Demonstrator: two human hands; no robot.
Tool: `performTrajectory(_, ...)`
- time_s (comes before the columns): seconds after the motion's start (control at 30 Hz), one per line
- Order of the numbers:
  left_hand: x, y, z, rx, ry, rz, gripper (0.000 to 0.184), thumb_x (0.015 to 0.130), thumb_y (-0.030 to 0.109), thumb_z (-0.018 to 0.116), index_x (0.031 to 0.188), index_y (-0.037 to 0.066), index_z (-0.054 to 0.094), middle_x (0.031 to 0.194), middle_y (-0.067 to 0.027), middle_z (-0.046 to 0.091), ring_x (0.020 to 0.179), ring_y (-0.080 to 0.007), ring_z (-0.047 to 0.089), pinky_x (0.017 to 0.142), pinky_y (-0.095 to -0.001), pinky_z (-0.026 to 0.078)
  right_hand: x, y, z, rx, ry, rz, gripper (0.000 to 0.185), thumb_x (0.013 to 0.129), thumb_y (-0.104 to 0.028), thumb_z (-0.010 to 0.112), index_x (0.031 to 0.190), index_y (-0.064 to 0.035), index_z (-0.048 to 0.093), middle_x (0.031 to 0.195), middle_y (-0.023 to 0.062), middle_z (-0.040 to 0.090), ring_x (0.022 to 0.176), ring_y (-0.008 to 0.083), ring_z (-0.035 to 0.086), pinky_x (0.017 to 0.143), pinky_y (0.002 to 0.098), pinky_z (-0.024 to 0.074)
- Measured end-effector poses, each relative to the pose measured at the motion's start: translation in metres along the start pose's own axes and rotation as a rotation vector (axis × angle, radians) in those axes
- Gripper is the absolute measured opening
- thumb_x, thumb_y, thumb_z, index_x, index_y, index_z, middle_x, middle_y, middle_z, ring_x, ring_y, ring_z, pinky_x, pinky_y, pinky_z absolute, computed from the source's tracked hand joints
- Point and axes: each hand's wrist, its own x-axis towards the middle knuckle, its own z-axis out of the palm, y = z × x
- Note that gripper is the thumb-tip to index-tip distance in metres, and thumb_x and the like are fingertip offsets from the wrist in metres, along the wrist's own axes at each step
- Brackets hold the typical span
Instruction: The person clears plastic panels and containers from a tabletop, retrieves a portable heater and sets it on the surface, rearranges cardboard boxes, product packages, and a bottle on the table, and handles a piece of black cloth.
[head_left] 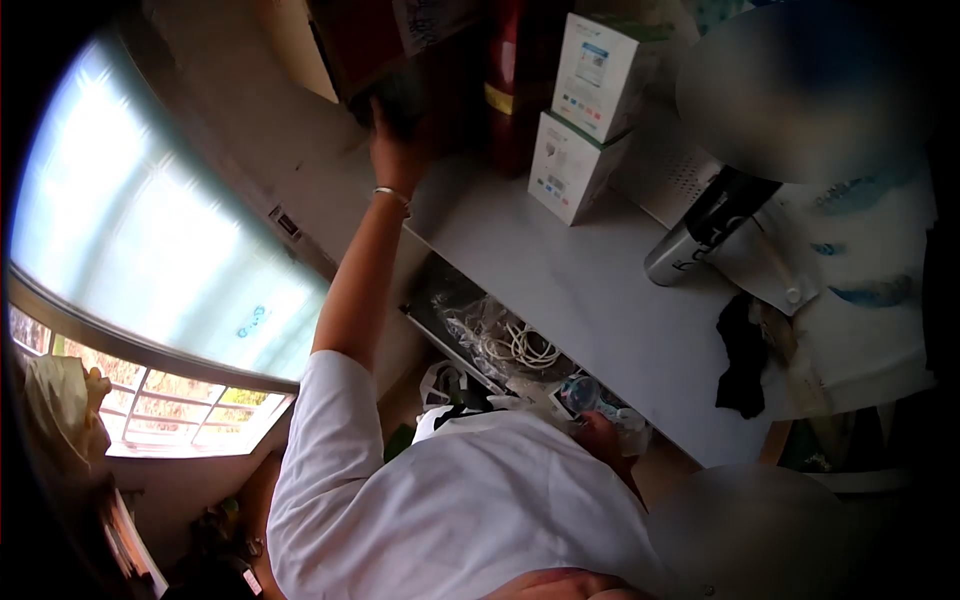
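Note:
My left arm stretches up to the far end of the desk, a bangle at its wrist. My left hand [398, 155] is at a dark object [400, 95] below a reddish-brown box [370, 40]; its fingers are mostly lost in shadow. An open drawer [450, 345] under the desktop holds a coiled white cable [528, 347] and clear plastic bags [470, 325]. Close to my body, my right hand [603, 437] is at the drawer's near end, beside a clear round item [579, 394] and crumpled clear plastic [632, 432]. Its fingers are largely hidden.
Two white boxes [595, 80] are stacked on the grey desktop [570, 270]. A black-and-silver bottle [700, 235] lies there, with a black cloth [741, 355] near the edge. A bright frosted window [150, 220] is on the left. Two blurred patches hide parts of the right side.

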Motion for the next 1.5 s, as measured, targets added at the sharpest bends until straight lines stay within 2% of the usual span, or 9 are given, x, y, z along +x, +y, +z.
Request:
performTrajectory(0.1, 0.009, -0.057, 0.010, 0.062, 0.097, 0.337, 0.084, 0.080, 0.024, 0.071, 0.142, -0.006, 0.024, 0.131, -0.0278, 0.049, 0.118, -0.0379, 0.051, 0.098, -0.0394, 0.042, -0.012, -0.028, -0.017, -0.031, -0.134, -0.051, 0.040, 0.077, -0.023, 0.067, 0.113, -0.0050, 0.061, 0.098, 0.0185, 0.063, 0.089, 0.0328, 0.062, 0.079, 0.0395, 0.0488)
performTrajectory(0.17, 0.006, -0.057, 0.003, 0.023, -0.005, 0.192, 0.078, 0.081, 0.021, 0.070, 0.140, -0.008, 0.027, 0.131, -0.0272, 0.049, 0.121, -0.0349, 0.050, 0.101, -0.0380, 0.040, -0.028, -0.024, -0.024, -0.001, -0.105, -0.265, 0.040, 0.078, -0.023, 0.067, 0.114, -0.0070, 0.061, 0.101, 0.0184, 0.063, 0.091, 0.0333, 0.062, 0.080, 0.0394, 0.0485)
performTrajectory(0.37, 0.020, -0.073, -0.003, 0.059, -0.012, 0.184, 0.060, 0.084, 0.022, 0.070, 0.131, -0.006, 0.046, 0.110, -0.0219, 0.064, 0.100, -0.0308, 0.063, 0.083, -0.0356, 0.051, -0.073, -0.079, -0.076, 0.003, -0.123, -0.129, 0.037, 0.084, -0.018, 0.063, 0.118, -0.0053, 0.057, 0.103, 0.0165, 0.061, 0.097, 0.0305, 0.060, 0.083, 0.0356, 0.0470)
performTrajectory(0.43, 0.019, -0.067, -0.003, 0.190, 0.121, 0.400, 0.056, 0.084, 0.024, 0.070, 0.128, -0.006, 0.051, 0.102, -0.0211, 0.067, 0.094, -0.0301, 0.066, 0.078, -0.0348, 0.052, -0.088, -0.099, -0.096, -0.100, -0.145, -0.114, 0.039, 0.084, -0.016, 0.064, 0.120, -0.0053, 0.055, 0.104, 0.0159, 0.061, 0.098, 0.0294, 0.059, 0.084, 0.0356, 0.0467)
performTrajectory(0.63, 0.012, -0.053, -0.003, 0.242, 0.152, 0.308, 0.059, 0.085, 0.029, 0.069, 0.129, -0.005, 0.050, 0.108, -0.0221, 0.065, 0.096, -0.0312, 0.066, 0.077, -0.0364, 0.052, -0.129, -0.166, -0.221, 0.228, -0.378, -0.462, 0.057, 0.077, -0.013, 0.075, 0.129, -0.0024, 0.052, 0.130, 0.0111, 0.056, 0.115, 0.0233, 0.055, 0.096, 0.0350, 0.0440)
performTrajectory(0.7, 0.011, -0.048, -0.002, 0.217, 0.147, 0.319, 0.060, 0.085, 0.031, 0.068, 0.129, -0.006, 0.050, 0.108, -0.0239, 0.065, 0.096, -0.0330, 0.066, 0.076, -0.0368, 0.052, -0.109, -0.178, -0.269, -0.016, 0.037, -0.650, 0.061, 0.071, -0.013, 0.079, 0.126, -0.0013, 0.054, 0.128, 0.0114, 0.057, 0.115, 0.0252, 0.055, 0.096, 0.0381, 0.0443)
performTrajectory(0.8, 0.010, -0.047, -0.002, 0.203, 0.152, 0.316, 0.061, 0.085, 0.031, 0.068, 0.129, -0.006, 0.049, 0.108, -0.0248, 0.065, 0.096, -0.0343, 0.065, 0.076, -0.0375, 0.052, -0.032, -0.211, -0.316, -0.456, 0.811, -0.530, 0.076, 0.064, -0.013, 0.081, 0.131, -0.0055, 0.047, 0.127, 0.0120, 0.054, 0.112, 0.0291, 0.054, 0.094, 0.0417, 0.0441)
performTrajectory(0.87, 0.016, -0.057, -0.003, 0.221, 0.147, 0.350, 0.062, 0.085, 0.032, 0.068, 0.130, -0.006, 0.048, 0.107, -0.0252, 0.065, 0.096, -0.0348, 0.065, 0.076, -0.0381, 0.052, 0.023, -0.214, -0.340, -0.775, 1.029, -0.584, 0.082, 0.061, -0.015, 0.083, 0.133, -0.0083, 0.044, 0.125, 0.0114, 0.052, 0.113, 0.0301, 0.051, 0.094, 0.0419, 0.0423)
performTrajectory(1.5, 0.015, -0.062, 0.003, 0.074, 0.162, 0.287, 0.060, 0.083, 0.030, 0.071, 0.127, -0.006, 0.051, 0.114, -0.0219, 0.064, 0.100, -0.0295, 0.065, 0.082, -0.0343, 0.051, 0.090, -0.193, -0.349, -0.925, 1.079, -0.559, 0.064, 0.058, -0.011, 0.080, 0.116, -0.0112, 0.053, 0.109, 0.0081, 0.055, 0.106, 0.0284, 0.054, 0.081, 0.0436, 0.0452)
